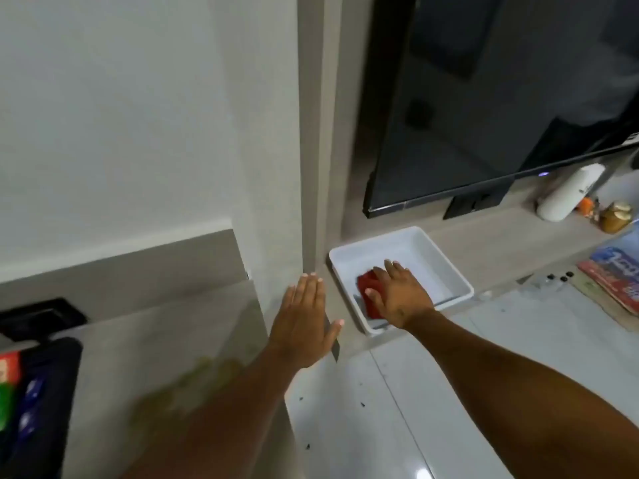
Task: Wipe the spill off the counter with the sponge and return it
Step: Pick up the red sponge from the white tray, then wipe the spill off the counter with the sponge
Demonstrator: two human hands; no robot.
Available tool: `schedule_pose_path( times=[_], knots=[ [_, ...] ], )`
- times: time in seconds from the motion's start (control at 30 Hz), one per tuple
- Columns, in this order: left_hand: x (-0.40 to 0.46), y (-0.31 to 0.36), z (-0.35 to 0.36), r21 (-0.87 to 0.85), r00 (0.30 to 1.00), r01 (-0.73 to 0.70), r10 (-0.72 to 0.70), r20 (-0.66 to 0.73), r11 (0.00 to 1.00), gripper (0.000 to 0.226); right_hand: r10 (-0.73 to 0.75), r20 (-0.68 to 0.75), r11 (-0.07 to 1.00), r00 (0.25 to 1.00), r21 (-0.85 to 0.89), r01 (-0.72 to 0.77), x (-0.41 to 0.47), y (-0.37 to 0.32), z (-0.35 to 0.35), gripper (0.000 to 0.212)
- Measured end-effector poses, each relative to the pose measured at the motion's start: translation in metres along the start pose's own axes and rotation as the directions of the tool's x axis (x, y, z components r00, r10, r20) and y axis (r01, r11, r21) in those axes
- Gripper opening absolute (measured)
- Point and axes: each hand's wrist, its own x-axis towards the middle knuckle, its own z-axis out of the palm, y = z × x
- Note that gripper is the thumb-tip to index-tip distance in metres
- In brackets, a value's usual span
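A red sponge (pixel 367 284) lies inside a white rectangular tray (pixel 446 261) on the counter below a dark screen. My right hand (pixel 399 292) is in the tray on top of the sponge, fingers spread over it and thumb curled at its near side; most of the sponge is hidden under the hand. My left hand (pixel 304 321) hovers flat and open to the left of the tray, by the wall corner, holding nothing. A blurred yellowish-green smear (pixel 179 388) shows on the grey counter at lower left, partly hidden by my left forearm.
A dark screen (pixel 484 98) hangs above the tray. At right stand a white bottle (pixel 567 195), a small jar (pixel 615 216) and printed packets (pixel 615 274). A black object with coloured items (pixel 31 392) sits at far left. A wall corner post (pixel 314 167) rises between the counters.
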Motion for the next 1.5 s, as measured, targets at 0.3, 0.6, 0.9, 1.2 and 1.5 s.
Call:
schedule_pose_path(
  times=[0.3,0.6,0.9,1.2,1.5],
  knots=[
    [0.039,0.031,0.066,-0.027,0.997,0.04,-0.038,0.067,0.999,0.094,0.095,0.2,0.995,0.975,-0.053,-0.086,0.068,0.011,0.062,0.074],
    [0.032,0.02,0.064,-0.009,0.997,0.042,-0.042,0.065,0.999,0.095,0.033,0.097,0.995,0.995,-0.097,-0.023,0.07,0.007,0.059,0.037],
    [-0.044,-0.003,0.013,0.058,0.999,0.008,-0.006,-0.032,0.998,0.087,-0.032,-0.111,0.999,0.993,-0.003,0.032,-0.005,-0.054,0.019,0.049],
    [-0.211,-0.063,-0.008,0.052,0.995,0.083,-0.08,-0.061,0.995,0.083,-0.101,-0.016,0.991,0.995,0.087,0.102,-0.161,-0.205,0.078,0.042],
    [-0.357,-0.132,0.037,0.034,0.955,0.284,-0.286,0.076,0.958,0.084,-0.023,0.004,0.992,1.0,0.126,0.022,-0.269,-0.265,0.154,0.044]
  ],
)
